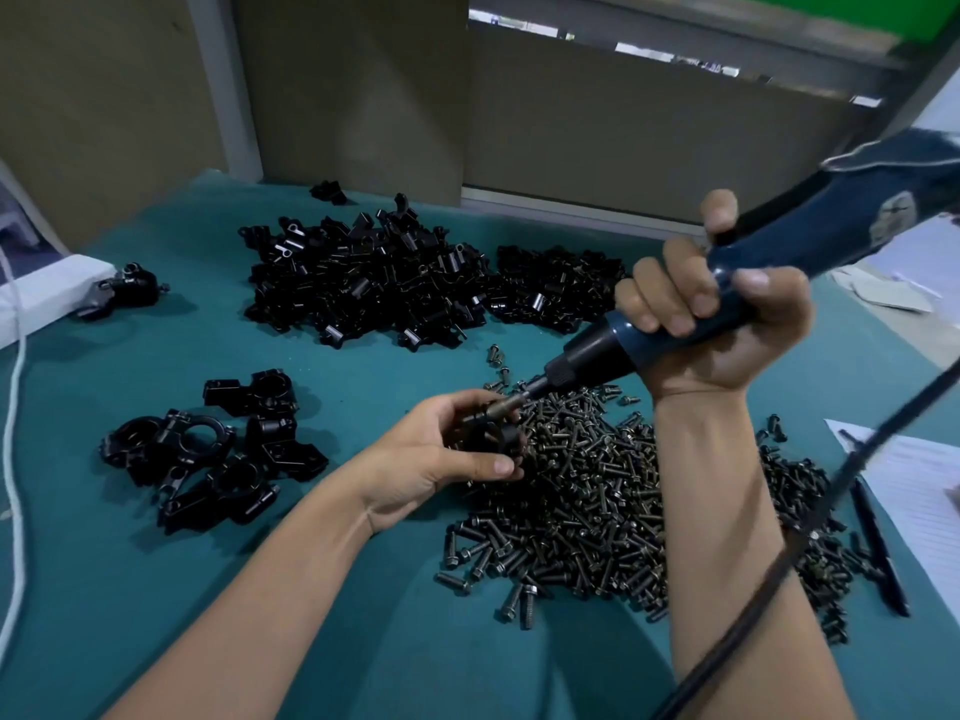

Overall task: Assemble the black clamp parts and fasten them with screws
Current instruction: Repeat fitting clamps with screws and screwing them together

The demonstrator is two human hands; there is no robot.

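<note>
Teal cloth (pixel 156 589) covers the bench, and a heap of dark screws (pixel 597 491) lies loose on it. At the heap's left edge the left hand (pixel 431 454) grips a black clamp (pixel 488 439), fingers and thumb curled round it. Above the heap, the right hand (pixel 717 324) is wrapped tight round a blue electric screwdriver (pixel 597 356), whose bit meets the clamp. Beyond the heap sits a pile of loose clamp parts (pixel 363 283). Left of the heap lie assembled clamps (pixel 208 454). A pen (pixel 878 543) lies at the heap's right.

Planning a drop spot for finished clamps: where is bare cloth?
Bare teal cloth lies between the back heap of loose black clamp parts and the assembled black clamps, and near-left beside the white cable. Crowded right: dark screw pile, white paper, black pen.
</note>
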